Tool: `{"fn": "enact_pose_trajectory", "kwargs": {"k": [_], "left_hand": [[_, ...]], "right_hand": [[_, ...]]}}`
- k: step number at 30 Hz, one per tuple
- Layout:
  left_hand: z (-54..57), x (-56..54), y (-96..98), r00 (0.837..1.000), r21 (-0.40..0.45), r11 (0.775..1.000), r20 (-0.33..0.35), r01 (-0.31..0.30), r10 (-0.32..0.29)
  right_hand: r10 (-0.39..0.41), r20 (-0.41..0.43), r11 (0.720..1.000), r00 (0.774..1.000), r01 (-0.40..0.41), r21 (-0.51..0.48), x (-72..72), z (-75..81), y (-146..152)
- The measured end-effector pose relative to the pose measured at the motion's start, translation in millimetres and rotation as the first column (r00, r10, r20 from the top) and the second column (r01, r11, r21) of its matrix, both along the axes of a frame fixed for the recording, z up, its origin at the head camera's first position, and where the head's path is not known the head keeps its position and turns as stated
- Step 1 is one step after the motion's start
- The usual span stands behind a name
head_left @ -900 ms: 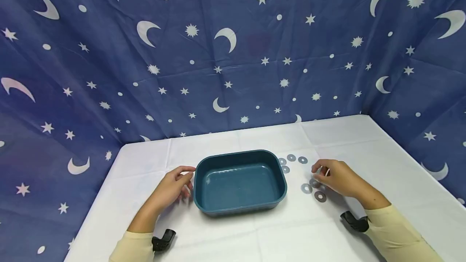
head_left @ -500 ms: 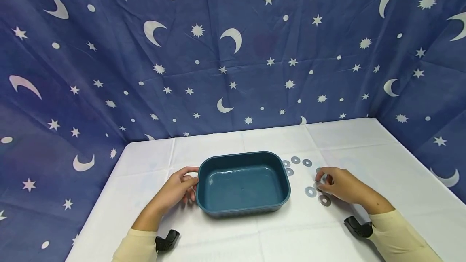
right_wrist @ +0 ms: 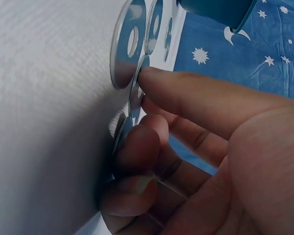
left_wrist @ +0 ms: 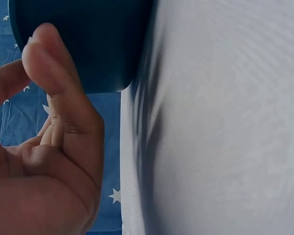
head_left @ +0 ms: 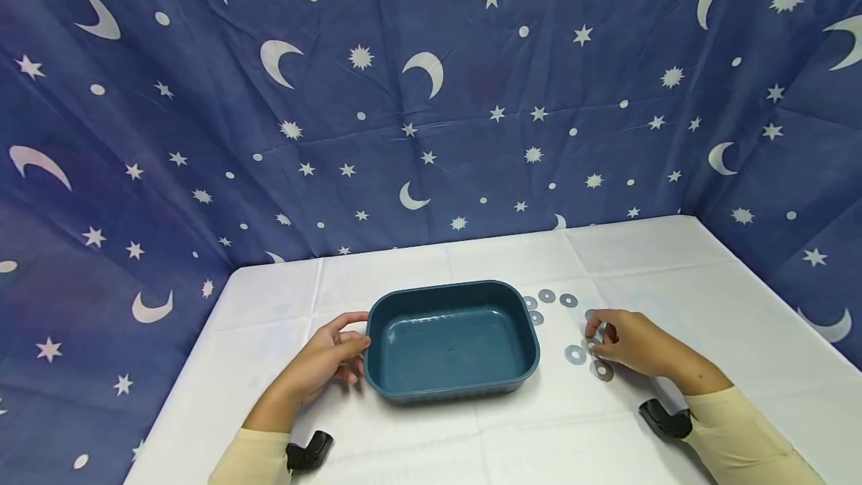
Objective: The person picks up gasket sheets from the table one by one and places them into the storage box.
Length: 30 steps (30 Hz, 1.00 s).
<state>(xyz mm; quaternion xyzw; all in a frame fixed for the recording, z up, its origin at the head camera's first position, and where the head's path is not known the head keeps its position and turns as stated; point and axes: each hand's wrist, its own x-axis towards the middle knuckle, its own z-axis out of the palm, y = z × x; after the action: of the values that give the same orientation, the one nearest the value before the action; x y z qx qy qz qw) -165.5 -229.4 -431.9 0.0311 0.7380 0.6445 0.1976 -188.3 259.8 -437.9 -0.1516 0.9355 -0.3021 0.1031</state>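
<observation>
The blue-green rectangular tub (head_left: 451, 394) sits in the middle of the white table. Its left end is touched by my left hand (head_left: 325, 359), thumb near the rim and fingers loosely bent. To the right of the tub, my right hand (head_left: 631, 341) is low over a group of flat metal washers. Thumb and forefinger pinch one washer (right_wrist: 135, 100) at its edges, still at the tabletop. Close by lie a pale washer (head_left: 575, 355) and a darker washer (head_left: 601, 370). Another washer (head_left: 591, 314) shows partly behind the forefinger.
Beside the tub's right end lie more washers, among them one washer (head_left: 569, 300) farther back. A blue curtain (head_left: 431, 96) with moons and stars closes off the back and both sides. Black wrist mounts (head_left: 310, 451) hang below the sleeves.
The left hand has come up against the tub's end. The right hand has lowered slightly, and its thumb and forefinger have closed in on a washer. The head view has shifted a little.
</observation>
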Motion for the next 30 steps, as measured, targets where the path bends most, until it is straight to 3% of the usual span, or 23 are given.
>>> {"fn": "enact_pose_trajectory", "kwargs": {"k": [12, 22, 30], "left_hand": [[-3.1, 1.7, -1.2, 0.999, 0.019, 1.0, -0.03, 0.016, -0.015], [-5.9, 1.5, 0.7, 1.0, 0.005, 1.0, -0.022, -0.006, 0.006], [-6.3, 0.6, 1.7, 0.999, 0.005, 1.0, -0.031, -0.007, 0.007]], "right_hand": [[0.0, 0.026, 1.0, 1.0, 0.0, 0.017, -1.0, 0.5, 0.8], [-0.004, 0.085, 1.0, 0.996, 0.005, -0.005, 1.2, -1.0, 1.8], [-0.001, 0.009, 1.0, 1.0, 0.001, 0.006, 1.3, 1.6, -2.4]]}}
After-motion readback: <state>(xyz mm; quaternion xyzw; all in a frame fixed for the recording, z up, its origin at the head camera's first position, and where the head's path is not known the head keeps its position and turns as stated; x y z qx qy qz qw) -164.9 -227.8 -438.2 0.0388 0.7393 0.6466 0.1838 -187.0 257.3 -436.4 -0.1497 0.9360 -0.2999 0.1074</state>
